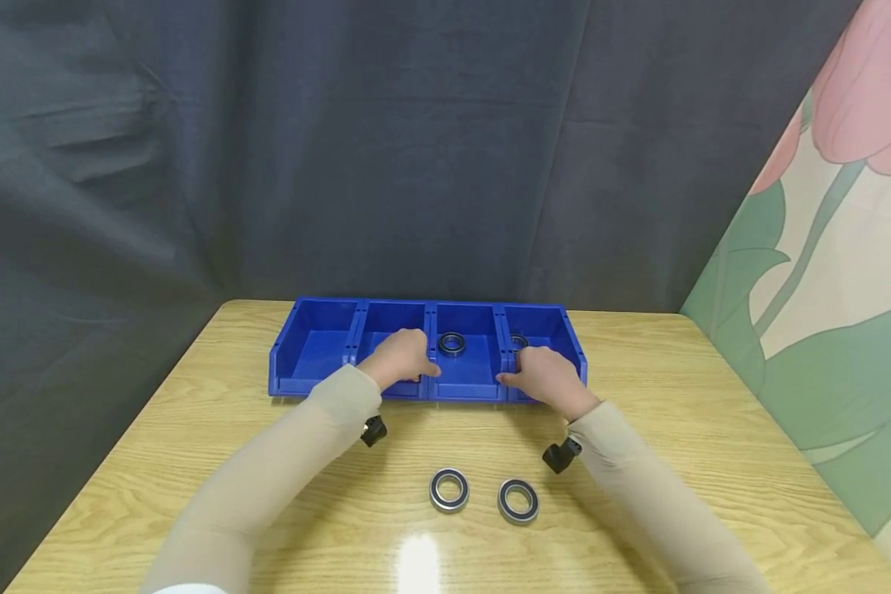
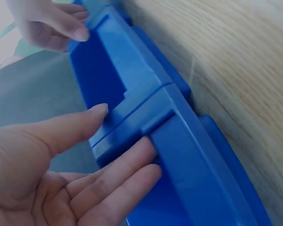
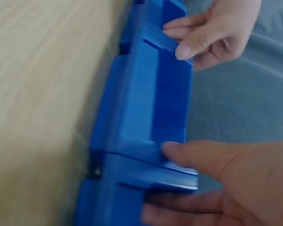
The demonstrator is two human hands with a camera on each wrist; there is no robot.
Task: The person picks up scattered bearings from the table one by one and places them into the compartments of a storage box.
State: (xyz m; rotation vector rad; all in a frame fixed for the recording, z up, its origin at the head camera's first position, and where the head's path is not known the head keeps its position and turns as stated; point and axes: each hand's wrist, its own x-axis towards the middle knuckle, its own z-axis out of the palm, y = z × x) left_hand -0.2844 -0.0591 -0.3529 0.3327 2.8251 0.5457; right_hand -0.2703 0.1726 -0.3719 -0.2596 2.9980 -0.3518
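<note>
"Between the left hand (image 1: 401,359) and the right hand (image 1: 548,379), going by the head view, what is happening?"

"Both hands are gripping the row of blue bins (image 1: 312,386), the left at the left divider (image 1: 431,330), the right at the right divider (image 1: 501,334). I'm judging the step in hand to be taking hold of the bins rather than picking up a bearing."

"Where are the bearings lying?"

"One binned bearing (image 1: 452,353) is lying just beyond the left thumb (image 1: 432,370), inside the third bin from the left. A half-hidden bearing (image 1: 520,337) is showing past the right knuckles, in the fourth. A left loose bearing (image 1: 449,506) and a right loose bearing (image 1: 518,516) are resting on the wooden table (image 1: 638,346), nearer the person than the fingers."

"And from the left wrist?"

"Thumb and fingers are straddling the divider, one on each side; how firmly they're pinching, this dim, blurred view isn't quite telling."

"From the right wrist?"

"The right thumb (image 3: 198,155) is pressing one side of its divider, fingers tucking in across from it. A next move is probably calling for even handling, so the bearings near the fingers aren't sliding."

"Are you reading any labels?"

"No brand or writing is showing around the fingers in any view."
</note>
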